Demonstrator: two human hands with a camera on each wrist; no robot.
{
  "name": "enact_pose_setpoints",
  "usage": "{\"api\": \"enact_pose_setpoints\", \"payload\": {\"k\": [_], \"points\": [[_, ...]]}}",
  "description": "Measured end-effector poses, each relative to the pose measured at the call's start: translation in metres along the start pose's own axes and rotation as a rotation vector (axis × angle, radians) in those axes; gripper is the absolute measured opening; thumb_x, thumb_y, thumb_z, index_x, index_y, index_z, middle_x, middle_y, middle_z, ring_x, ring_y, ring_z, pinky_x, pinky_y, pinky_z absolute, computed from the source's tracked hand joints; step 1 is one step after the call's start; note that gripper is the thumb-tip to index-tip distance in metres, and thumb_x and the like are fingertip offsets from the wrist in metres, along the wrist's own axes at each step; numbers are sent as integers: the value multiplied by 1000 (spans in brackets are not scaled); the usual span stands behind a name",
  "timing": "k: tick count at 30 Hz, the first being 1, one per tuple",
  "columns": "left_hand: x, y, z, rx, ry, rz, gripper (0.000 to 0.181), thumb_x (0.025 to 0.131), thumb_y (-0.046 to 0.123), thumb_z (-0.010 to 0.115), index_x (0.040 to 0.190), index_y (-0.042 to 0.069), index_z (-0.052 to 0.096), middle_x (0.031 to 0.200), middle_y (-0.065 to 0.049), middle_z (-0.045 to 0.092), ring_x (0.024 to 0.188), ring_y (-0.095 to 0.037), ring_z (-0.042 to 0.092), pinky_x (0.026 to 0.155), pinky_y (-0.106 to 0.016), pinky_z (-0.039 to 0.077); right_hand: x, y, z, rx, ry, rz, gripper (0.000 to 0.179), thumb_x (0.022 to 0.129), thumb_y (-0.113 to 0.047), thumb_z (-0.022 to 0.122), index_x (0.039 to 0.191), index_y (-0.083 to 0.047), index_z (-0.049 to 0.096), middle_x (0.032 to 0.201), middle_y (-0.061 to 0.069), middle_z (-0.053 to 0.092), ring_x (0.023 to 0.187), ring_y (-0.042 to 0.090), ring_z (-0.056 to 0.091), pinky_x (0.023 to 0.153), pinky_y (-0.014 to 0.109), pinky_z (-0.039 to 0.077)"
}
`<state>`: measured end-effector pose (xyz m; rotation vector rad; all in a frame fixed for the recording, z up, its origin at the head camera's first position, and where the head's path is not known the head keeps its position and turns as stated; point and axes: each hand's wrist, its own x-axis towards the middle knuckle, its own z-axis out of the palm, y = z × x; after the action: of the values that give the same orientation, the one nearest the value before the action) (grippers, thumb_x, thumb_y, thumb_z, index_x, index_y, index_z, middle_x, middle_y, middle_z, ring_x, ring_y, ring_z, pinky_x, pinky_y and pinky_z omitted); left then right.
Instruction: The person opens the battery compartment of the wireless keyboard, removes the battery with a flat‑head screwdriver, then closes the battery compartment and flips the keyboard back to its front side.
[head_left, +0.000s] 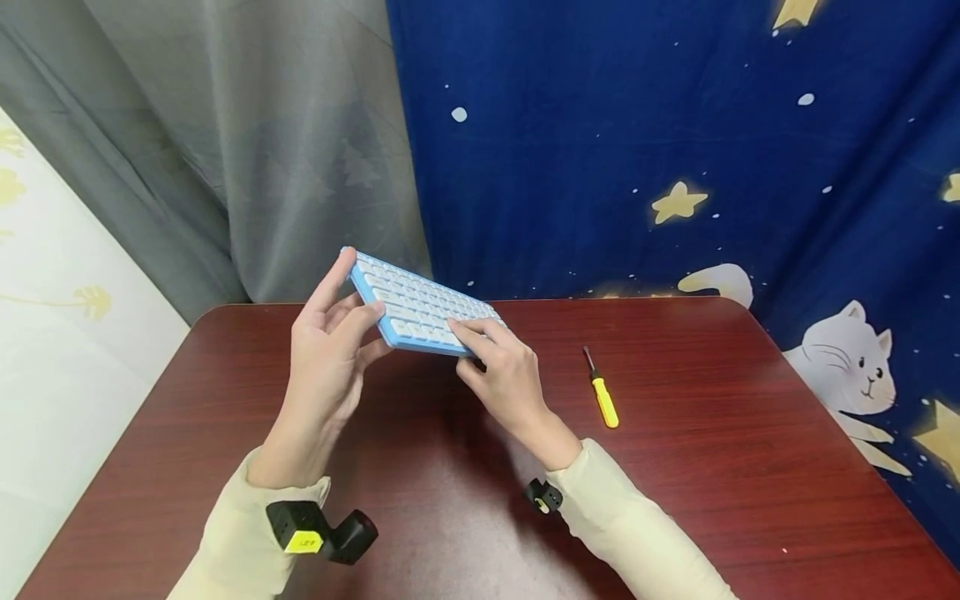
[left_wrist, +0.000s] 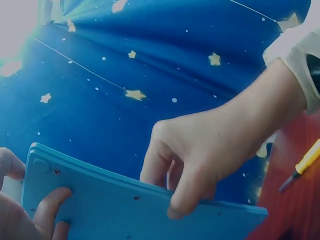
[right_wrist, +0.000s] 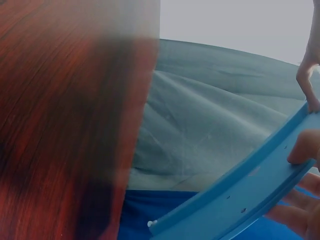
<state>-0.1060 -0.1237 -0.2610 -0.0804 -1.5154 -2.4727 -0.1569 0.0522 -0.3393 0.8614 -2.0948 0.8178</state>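
Observation:
A light-blue keyboard with white keys is held up over the table, tilted, its keys toward the head view. My left hand grips its left end, with the thumb on the key side at the near corner and fingers reaching round the far corner and behind. Along the near edge, my right hand pinches the keyboard, fingertips on the keys and thumb against the back. The left wrist view shows the plain blue back with small screws set in it and a round foot near one corner.
A screwdriver with a yellow handle and dark shaft lies on the reddish-brown table, right of my hands. Behind the table hang a grey curtain and a blue star-patterned curtain. Both sleeves carry small black wrist devices.

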Motion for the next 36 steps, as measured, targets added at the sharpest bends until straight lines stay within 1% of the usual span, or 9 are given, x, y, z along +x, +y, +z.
{"api": "enact_pose_setpoints", "payload": {"k": [4, 8, 10, 14, 18, 23, 27, 31, 36], "points": [[0, 0, 7, -5, 14, 1, 62, 87, -9, 49, 140, 21, 40, 129, -24, 41, 100, -24, 56, 69, -33, 51, -1, 1, 0, 17, 25, -4, 43, 68, 5, 62, 109, -9, 69, 97, 1, 66, 91, 14, 61, 67, 33, 50], [2, 0, 13, -17, 35, 12, 61, 87, -8, 52, 140, 20, 40, 126, -24, 42, 99, -25, 56, 68, -33, 51, -2, 1, 1, 33, 43, -5, 42, 70, 4, 61, 109, -8, 68, 96, 2, 66, 86, 14, 62, 67, 33, 50], [2, -1, 17, -22, 46, 23, 61, 86, -6, 54, 139, 20, 40, 122, -22, 44, 97, -24, 57, 69, -35, 51, -2, 1, 1, 52, 56, -8, 39, 71, 3, 61, 107, -8, 69, 94, 1, 66, 82, 13, 62, 66, 32, 50], [5, -3, 24, -20, 64, 54, 60, 86, -4, 57, 138, 22, 42, 112, -17, 48, 87, -19, 59, 70, -36, 52, -1, 1, 2, 98, 85, -7, 35, 74, 0, 60, 107, -8, 68, 91, 1, 66, 76, 11, 61, 65, 30, 50], [7, -5, 30, -17, 74, 96, 57, 86, -3, 57, 137, 21, 44, 111, -17, 49, 84, -17, 59, 69, -35, 52, 1, 0, 1, 124, 100, 5, 34, 75, -1, 59, 108, -7, 67, 90, 1, 66, 74, 10, 60, 65, 29, 50], [12, -8, 34, -42, 33, 140, 54, 89, 0, 55, 137, 19, 43, 115, -16, 46, 91, -19, 57, 73, -32, 51, 3, 1, 1, 143, 105, 22, 33, 74, -1, 60, 106, -5, 67, 88, 3, 65, 74, 11, 60, 66, 29, 50], [16, -12, 35, -70, -3, 161, 52, 90, 0, 54, 138, 16, 41, 115, -13, 45, 96, -20, 54, 78, -33, 50, 4, 2, 0, 167, 101, 40, 33, 74, 1, 61, 106, -2, 67, 88, 5, 65, 75, 13, 60, 67, 29, 50], [22, -15, 36, -77, -15, 146, 53, 89, -3, 54, 137, 14, 41, 117, -14, 45, 100, -22, 52, 82, -35, 48, 5, 4, -1, 191, 99, 61, 29, 75, 0, 61, 103, -2, 67, 88, 6, 64, 72, 13, 59, 64, 27, 49], [30, -21, 37, -77, -21, 98, 49, 88, -5, 54, 133, 9, 44, 120, -13, 43, 105, -21, 50, 83, -36, 48, 6, 6, -4, 221, 94, 89, 22, 76, 0, 61, 97, 0, 68, 85, 8, 64, 67, 12, 58, 55, 24, 49]]}}
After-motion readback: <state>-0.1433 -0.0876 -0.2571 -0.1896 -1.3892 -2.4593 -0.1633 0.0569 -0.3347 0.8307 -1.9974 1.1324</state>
